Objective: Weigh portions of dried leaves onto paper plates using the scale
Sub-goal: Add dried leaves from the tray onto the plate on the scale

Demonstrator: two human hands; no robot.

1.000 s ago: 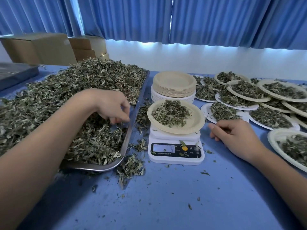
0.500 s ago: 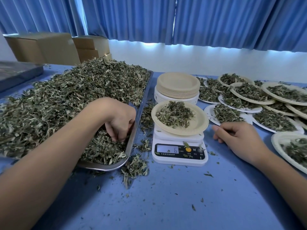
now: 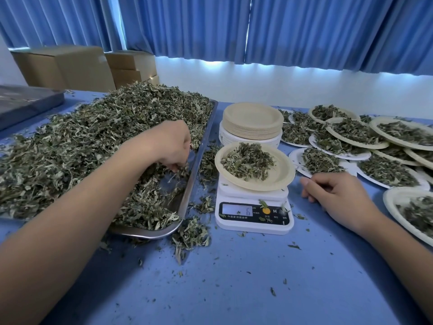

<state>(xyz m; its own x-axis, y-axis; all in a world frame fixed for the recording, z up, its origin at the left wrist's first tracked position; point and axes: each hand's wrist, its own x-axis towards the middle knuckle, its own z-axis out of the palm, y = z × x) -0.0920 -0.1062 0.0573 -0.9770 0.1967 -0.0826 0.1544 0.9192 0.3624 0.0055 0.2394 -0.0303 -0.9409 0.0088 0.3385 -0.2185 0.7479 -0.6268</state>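
A white digital scale [image 3: 254, 214] stands at the centre of the blue table with a tan paper plate [image 3: 281, 171] on it. That plate holds a small heap of dried leaves [image 3: 248, 160]. To the left, a metal tray [image 3: 199, 156] carries a large pile of dried leaves [image 3: 89, 137]. My left hand [image 3: 171, 144] is down in the tray near its right rim, fingertips curled round a pinch of leaves. My right hand [image 3: 337, 195] rests on the table right of the scale, fingers loosely curled, holding nothing.
A stack of empty paper plates [image 3: 253, 123] sits behind the scale. Several filled plates [image 3: 356, 132] overlap across the right side. Loose leaves [image 3: 189, 235] lie spilled by the tray's near corner. Cardboard boxes [image 3: 70, 66] and blue curtains [image 3: 257, 26] are behind.
My left hand has moved a little toward the tray's right rim and gathers leaves with its fingertips. My right hand stays beside the scale.
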